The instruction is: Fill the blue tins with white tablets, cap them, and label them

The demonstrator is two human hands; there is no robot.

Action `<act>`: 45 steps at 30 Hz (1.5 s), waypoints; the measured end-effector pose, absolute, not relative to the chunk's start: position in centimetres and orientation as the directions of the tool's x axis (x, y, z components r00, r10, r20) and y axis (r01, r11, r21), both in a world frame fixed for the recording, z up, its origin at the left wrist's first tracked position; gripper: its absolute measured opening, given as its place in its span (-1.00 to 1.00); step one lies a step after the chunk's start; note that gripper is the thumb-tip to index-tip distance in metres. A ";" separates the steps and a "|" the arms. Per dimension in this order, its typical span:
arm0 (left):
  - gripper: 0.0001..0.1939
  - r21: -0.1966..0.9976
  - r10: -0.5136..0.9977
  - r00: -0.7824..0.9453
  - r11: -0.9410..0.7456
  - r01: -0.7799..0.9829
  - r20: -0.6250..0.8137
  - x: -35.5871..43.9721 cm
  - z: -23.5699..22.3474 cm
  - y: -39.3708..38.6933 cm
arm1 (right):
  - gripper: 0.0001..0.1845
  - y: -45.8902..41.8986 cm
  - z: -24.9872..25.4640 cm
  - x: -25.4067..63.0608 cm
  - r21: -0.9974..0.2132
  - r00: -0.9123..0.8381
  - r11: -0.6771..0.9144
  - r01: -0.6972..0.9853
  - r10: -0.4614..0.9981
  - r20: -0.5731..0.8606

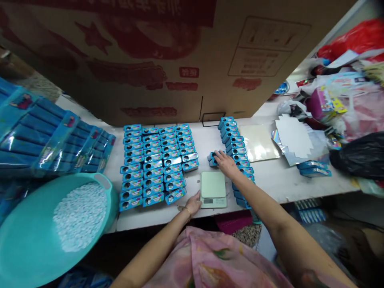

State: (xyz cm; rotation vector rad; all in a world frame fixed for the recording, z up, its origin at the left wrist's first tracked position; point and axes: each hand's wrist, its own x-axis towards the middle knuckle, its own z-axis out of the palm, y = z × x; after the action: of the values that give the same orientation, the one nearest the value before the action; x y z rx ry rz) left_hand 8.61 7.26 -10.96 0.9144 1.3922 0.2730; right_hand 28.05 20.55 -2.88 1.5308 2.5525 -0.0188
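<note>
My right hand (224, 161) reaches over the table and rests on two small blue boxes (213, 158) stacked beside a long row of the same blue boxes (235, 150); its fingers are curled on the top one. My left hand (193, 203) touches the left edge of a small pale green scale (213, 189) near the table's front edge, fingers apart. A block of several rows of blue boxes (157, 164) lies left of the scale.
A teal basin (27, 236) holding small white pellets (80, 214) sits at the lower left. Blue packets (45, 138) pile at the left. A big cardboard box (180, 56) stands behind. Flat card sheets (292, 136), two more boxes (313, 168) and plastic bags (357, 100) crowd the right.
</note>
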 end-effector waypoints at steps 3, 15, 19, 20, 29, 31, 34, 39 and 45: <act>-0.33 0.686 0.672 0.175 0.647 0.333 -0.720 9.0 -10.8 7.8 | -0.57 19.5 -1.8 28.9 0.055 -0.464 0.473 0.879 0.877 -0.123; -0.79 0.700 0.706 -0.046 0.707 0.101 -0.707 2.2 -7.9 7.2 | -0.55 11.4 1.1 27.6 -0.095 -0.528 0.520 0.849 0.833 -0.167; -0.85 0.684 0.685 -0.008 0.728 0.032 -0.729 1.6 -6.6 7.2 | -0.50 10.2 0.0 27.9 -0.210 -0.504 0.474 0.855 0.854 -0.128; -0.88 0.670 0.669 0.021 0.742 0.028 -0.743 1.8 -6.1 6.9 | -0.46 9.9 0.1 28.4 -0.251 -0.477 0.445 0.860 0.875 -0.086; -0.78 0.152 0.367 0.414 0.871 -0.467 -0.833 5.7 -1.3 5.2 | -0.71 4.5 0.9 23.9 -0.519 -0.524 0.435 0.735 0.851 -0.030; -0.72 0.080 0.335 0.450 0.864 -0.497 -0.828 6.4 -0.9 4.9 | -0.71 4.0 0.2 21.3 -0.485 -0.629 0.517 0.705 0.771 -0.093; -0.65 0.066 0.321 0.466 0.873 -0.483 -0.825 6.6 -0.6 4.3 | -0.74 3.6 -0.8 19.3 -0.443 -0.669 0.552 0.706 0.726 -0.162; -0.64 0.055 0.263 0.472 0.911 -0.409 -0.842 5.9 -0.4 3.5 | -0.81 3.0 -1.3 19.3 -0.452 -0.728 0.589 0.670 0.642 -0.241; -0.73 0.074 0.300 0.462 0.892 -0.446 -0.834 5.8 -0.9 3.3 | -0.81 3.0 -1.7 19.4 -0.471 -0.733 0.585 0.660 0.638 -0.234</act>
State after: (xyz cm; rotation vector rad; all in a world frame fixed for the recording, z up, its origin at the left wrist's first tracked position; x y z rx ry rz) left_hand 5.79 3.35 -0.95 -0.1637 0.9894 0.4616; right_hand 19.40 2.96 -1.69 1.1314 2.7615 -0.8456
